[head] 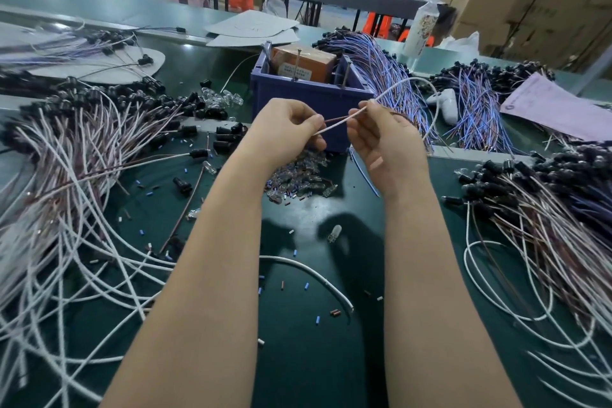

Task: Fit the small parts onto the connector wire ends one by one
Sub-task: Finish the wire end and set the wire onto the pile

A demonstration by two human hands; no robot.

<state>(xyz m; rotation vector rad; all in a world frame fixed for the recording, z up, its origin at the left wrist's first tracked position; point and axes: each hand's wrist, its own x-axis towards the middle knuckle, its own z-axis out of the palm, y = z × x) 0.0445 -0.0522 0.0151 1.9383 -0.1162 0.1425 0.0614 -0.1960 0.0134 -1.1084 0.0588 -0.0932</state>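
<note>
Pinching a thin wire pair [337, 121] between both hands, I hold it in the air just in front of the blue bin [308, 96]; my left hand [288, 129] grips the nearer end, thumb and fingers [312, 125] curled tight round the white and brown strands; my right hand [387, 142] pinches the same pair a little further along, its fingertips closed on it; from there the white strand arcs up and over to the right of the bin, then drops behind my right hand; whether any small part sits on the wire end I cannot tell, since my left hand hides it. A heap of small clear parts [298, 172] lies on the green desk [298, 358] right at the foot of the bin, under my left wrist; one loose clear part [335, 231] lies further towards me from the bin; an orange box [304, 63] stands inside the bin. Left of the bin sprawls a pile of white and brown wires with black connectors [82, 129]; just right of the bin fans a bundle of blue and purple wires [381, 69]; further right and nearer to me lies another connector pile [530, 195].
</note>
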